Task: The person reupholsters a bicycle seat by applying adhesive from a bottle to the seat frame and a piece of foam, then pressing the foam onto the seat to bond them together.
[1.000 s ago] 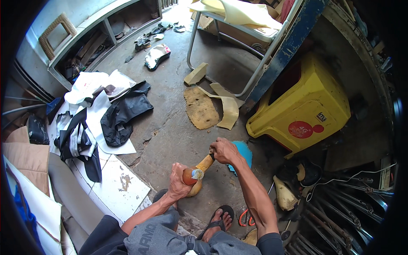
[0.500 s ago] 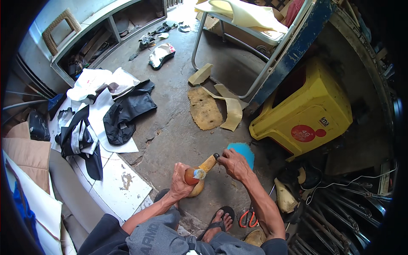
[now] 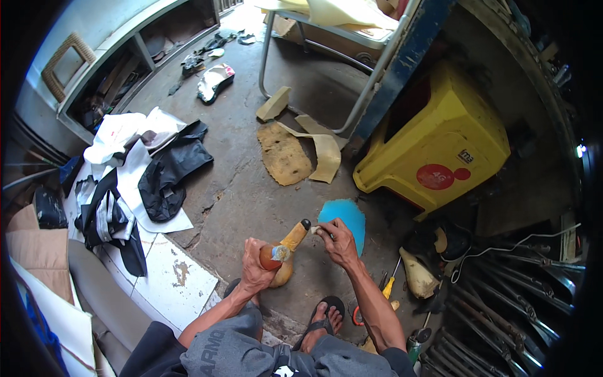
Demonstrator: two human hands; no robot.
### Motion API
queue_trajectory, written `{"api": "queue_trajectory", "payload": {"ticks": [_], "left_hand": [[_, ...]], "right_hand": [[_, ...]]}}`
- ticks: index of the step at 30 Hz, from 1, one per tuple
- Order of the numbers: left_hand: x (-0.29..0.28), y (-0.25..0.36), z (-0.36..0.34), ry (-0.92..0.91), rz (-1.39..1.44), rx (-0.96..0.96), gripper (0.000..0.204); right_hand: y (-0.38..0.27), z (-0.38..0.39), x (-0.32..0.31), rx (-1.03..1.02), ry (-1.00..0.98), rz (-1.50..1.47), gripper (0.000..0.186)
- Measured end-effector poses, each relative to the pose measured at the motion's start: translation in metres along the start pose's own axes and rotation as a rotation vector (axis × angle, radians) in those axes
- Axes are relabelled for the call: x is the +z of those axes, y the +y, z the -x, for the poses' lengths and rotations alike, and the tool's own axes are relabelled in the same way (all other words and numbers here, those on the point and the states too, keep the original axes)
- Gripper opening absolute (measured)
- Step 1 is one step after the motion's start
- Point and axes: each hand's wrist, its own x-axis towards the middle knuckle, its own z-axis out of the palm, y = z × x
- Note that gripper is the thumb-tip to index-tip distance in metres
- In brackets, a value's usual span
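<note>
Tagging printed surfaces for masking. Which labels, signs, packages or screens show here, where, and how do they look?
Bottle sticker: small, round, pale with blue, on the orange bottle in the left hand.
Round red mark: on the yellow bin, right of centre, with a smaller red dot beside it.
Small white tag: on the same bin, above the red mark.
No screens.

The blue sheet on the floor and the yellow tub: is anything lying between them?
In the head view, only bare concrete floor lies between the blue sheet and the yellow tub.
</note>
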Motion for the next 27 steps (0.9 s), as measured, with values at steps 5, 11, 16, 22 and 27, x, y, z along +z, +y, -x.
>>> {"api": "queue_trajectory", "payload": {"ticks": [5, 11, 16, 22, 27], "left_hand": [[-0.001, 0.003, -0.003, -0.01, 0.017, -0.039, 0.047], [0.0, 0.006, -0.006, 0.012, -0.023, -0.032, 0.047], [0.003, 0.009, -0.008, -0.017, -0.038, -0.018, 0.048], [0.003, 0.007, -0.006, -0.017, -0.024, -0.042, 0.048], [0.004, 0.009, -0.008, -0.022, -0.045, -0.023, 0.048]], "right_hand": [[0.051, 0.012, -0.03, 0.262, 0.213, 0.021, 0.02], [0.109, 0.045, -0.037, 0.446, 0.212, 0.232, 0.02], [0.124, 0.063, -0.01, 0.358, 0.209, 0.236, 0.017], [0.101, 0.084, 0.012, 0.186, 0.166, 0.356, 0.016], [0.089, 0.099, 0.017, 0.169, 0.105, 0.375, 0.017]]}}
